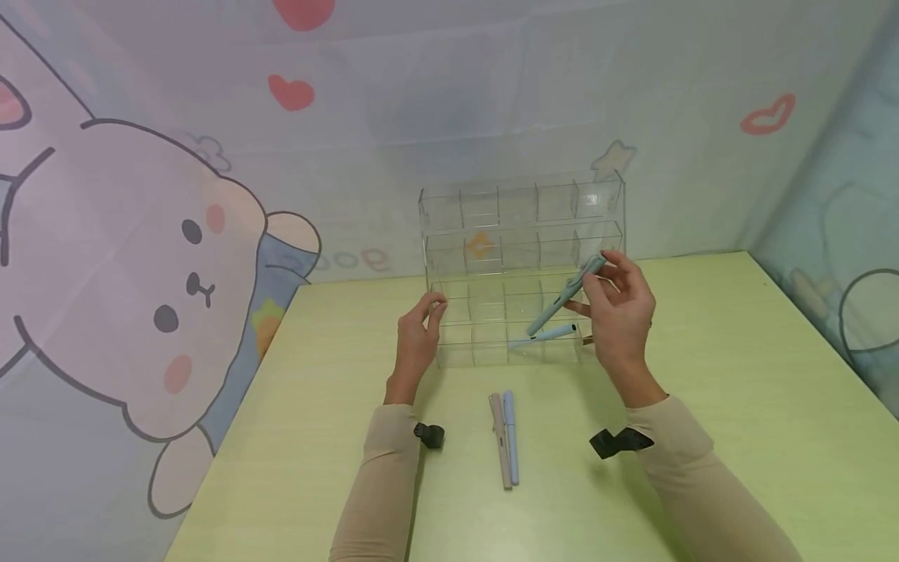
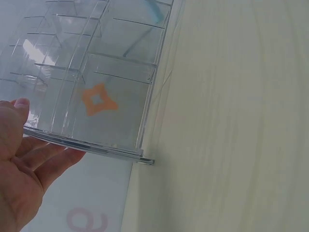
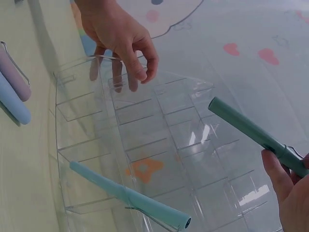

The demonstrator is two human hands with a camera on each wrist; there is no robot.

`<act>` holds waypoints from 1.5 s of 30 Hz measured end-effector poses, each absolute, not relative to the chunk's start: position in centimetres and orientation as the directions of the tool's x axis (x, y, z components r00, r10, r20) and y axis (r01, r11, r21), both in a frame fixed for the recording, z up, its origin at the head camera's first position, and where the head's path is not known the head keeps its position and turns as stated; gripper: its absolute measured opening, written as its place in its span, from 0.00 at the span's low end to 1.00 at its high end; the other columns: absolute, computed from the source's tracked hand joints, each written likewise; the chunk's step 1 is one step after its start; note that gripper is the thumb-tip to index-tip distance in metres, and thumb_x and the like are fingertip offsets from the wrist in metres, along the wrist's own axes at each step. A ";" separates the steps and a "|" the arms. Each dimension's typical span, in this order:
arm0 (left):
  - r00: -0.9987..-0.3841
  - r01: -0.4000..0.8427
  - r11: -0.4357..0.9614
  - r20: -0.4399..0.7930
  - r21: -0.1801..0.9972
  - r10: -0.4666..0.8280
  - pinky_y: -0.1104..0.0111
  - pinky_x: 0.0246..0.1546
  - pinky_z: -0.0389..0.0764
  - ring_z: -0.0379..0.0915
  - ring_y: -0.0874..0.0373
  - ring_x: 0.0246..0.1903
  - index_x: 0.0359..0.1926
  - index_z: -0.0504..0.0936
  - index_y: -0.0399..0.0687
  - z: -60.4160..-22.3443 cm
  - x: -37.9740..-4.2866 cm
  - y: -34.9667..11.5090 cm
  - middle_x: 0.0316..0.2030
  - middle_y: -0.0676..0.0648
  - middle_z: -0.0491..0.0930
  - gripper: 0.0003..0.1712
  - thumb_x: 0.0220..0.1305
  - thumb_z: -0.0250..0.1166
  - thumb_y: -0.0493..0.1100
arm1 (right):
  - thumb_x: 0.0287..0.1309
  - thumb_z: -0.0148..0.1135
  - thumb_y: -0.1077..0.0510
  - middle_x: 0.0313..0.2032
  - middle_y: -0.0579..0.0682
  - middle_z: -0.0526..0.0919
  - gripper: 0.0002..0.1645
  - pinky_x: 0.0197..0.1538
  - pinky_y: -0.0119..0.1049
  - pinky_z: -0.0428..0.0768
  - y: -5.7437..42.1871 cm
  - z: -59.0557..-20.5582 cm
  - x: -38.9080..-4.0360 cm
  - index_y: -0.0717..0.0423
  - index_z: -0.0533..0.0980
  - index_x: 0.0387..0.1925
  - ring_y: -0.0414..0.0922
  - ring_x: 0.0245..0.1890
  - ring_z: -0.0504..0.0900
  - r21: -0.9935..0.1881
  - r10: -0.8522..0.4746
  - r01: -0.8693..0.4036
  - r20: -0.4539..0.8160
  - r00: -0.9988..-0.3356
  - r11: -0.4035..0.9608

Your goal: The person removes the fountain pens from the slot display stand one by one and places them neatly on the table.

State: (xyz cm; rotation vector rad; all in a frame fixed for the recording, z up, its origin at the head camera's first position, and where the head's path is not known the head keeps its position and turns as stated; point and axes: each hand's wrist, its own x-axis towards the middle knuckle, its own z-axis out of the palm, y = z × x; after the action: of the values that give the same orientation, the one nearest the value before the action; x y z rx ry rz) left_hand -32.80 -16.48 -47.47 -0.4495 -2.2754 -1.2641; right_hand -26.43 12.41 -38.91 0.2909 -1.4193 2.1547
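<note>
A clear, tiered acrylic pen rack (image 1: 492,336) with several compartments stands on the table. My left hand (image 1: 417,339) grips its left side edge, thumb on one face and fingers on the other, as the left wrist view shows with the rack's side wall (image 2: 96,146). In my right hand (image 1: 623,312) is a capped green pen (image 3: 256,133), pinched near its clip end and slanting down to the left above the lower tiers. Below it, a light blue pen (image 3: 128,195) leans in the bottom tier, towards the right.
On the yellow-green table (image 1: 316,468), in front of the rack, a grey-brown pen (image 1: 502,445) and a periwinkle pen (image 1: 512,441) lie side by side. Close behind the rack hangs a printed cloth (image 1: 365,187). A small brown tip (image 1: 587,340) shows beside the right hand.
</note>
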 end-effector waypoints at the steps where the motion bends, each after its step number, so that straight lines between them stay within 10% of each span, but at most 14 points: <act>1: -0.823 0.504 0.518 0.566 0.691 0.046 0.52 0.61 0.74 0.79 0.48 0.55 0.48 0.81 0.48 -47.5 -32.8 -16.5 0.51 0.42 0.84 0.10 0.77 0.56 0.45 | 0.64 0.61 0.71 0.42 0.57 0.77 0.20 0.33 0.43 0.86 12.5 -39.0 -26.4 0.59 0.76 0.57 0.44 0.37 0.84 -0.790 0.306 -0.534 0.451 -0.839 -0.301; 21: -0.818 0.508 0.519 0.575 0.687 0.040 0.52 0.61 0.74 0.82 0.44 0.32 0.48 0.81 0.49 -47.6 -32.8 -16.6 0.42 0.43 0.85 0.10 0.77 0.56 0.46 | 0.65 0.59 0.72 0.45 0.54 0.76 0.20 0.35 0.47 0.86 13.9 -38.4 -24.9 0.68 0.71 0.58 0.42 0.38 0.84 -0.880 -0.085 -0.387 0.423 -0.902 -0.275; 28: -0.810 0.517 0.519 0.586 0.681 0.038 0.51 0.60 0.74 0.78 0.47 0.56 0.47 0.81 0.47 -47.5 -32.9 -16.6 0.49 0.41 0.84 0.10 0.77 0.56 0.46 | 0.67 0.56 0.72 0.50 0.58 0.70 0.22 0.37 0.47 0.87 14.3 -37.7 -24.7 0.72 0.63 0.60 0.41 0.38 0.82 -0.960 -0.259 -0.257 0.277 -0.925 -0.111; 45: -0.811 0.515 0.527 0.583 0.676 0.045 0.51 0.61 0.74 0.81 0.46 0.51 0.47 0.81 0.48 -47.7 -33.0 -16.4 0.46 0.42 0.85 0.09 0.77 0.57 0.45 | 0.67 0.57 0.66 0.45 0.63 0.72 0.23 0.38 0.53 0.86 14.1 -38.7 -24.6 0.70 0.62 0.59 0.46 0.37 0.79 -0.991 -0.523 -0.091 0.025 -0.852 0.100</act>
State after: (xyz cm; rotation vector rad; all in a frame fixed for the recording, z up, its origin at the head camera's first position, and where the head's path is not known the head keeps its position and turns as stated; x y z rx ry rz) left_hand -32.95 -16.37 -47.74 -0.4542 -2.2648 -1.2381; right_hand -24.62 14.13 -38.68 0.7512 -2.5514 2.2487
